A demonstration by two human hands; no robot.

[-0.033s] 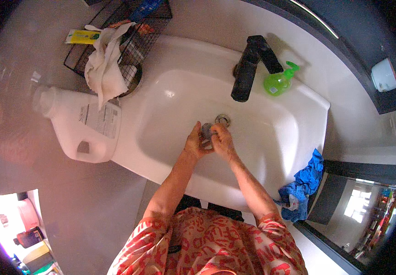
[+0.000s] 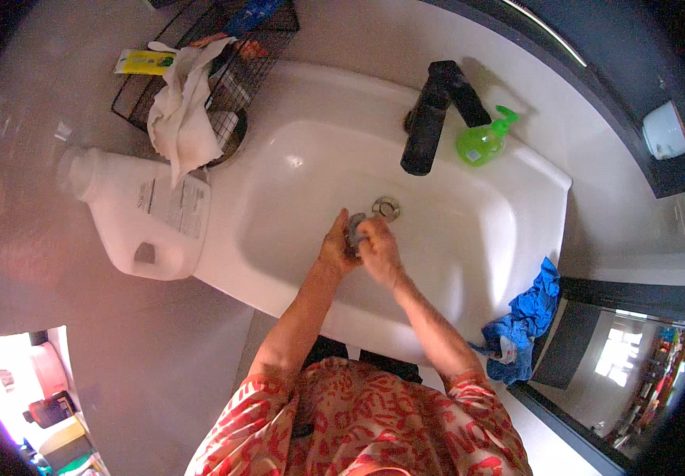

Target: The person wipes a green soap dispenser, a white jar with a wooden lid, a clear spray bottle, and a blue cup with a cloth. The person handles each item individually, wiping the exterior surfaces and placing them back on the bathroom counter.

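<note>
Over the basin of the white sink [image 2: 279,190], both of my hands meet around a small greyish thing whose kind I cannot make out. My left hand [image 2: 337,247] cups this grey thing [image 2: 353,230] from the left, its thumb upright along the side. Pressed against it from the right, my right hand [image 2: 380,252] has its fingers bent inward, partly covering it. Just beyond my fingers lies the round metal drain [image 2: 386,209]. Farther back, the black faucet [image 2: 422,135] reaches over the basin, and no running water shows.
A green soap pump bottle [image 2: 481,145] stands right of the faucet. To the left are a large white jug [image 2: 140,218] and a black wire basket [image 2: 267,55] with a draped pale cloth [image 2: 184,119]. Blue crumpled cloth [image 2: 525,321] hangs at the sink's right edge.
My right hand has shifted slightly left and toward me across the grey thing, uncovering more of the drain. My left hand stays almost in place.
</note>
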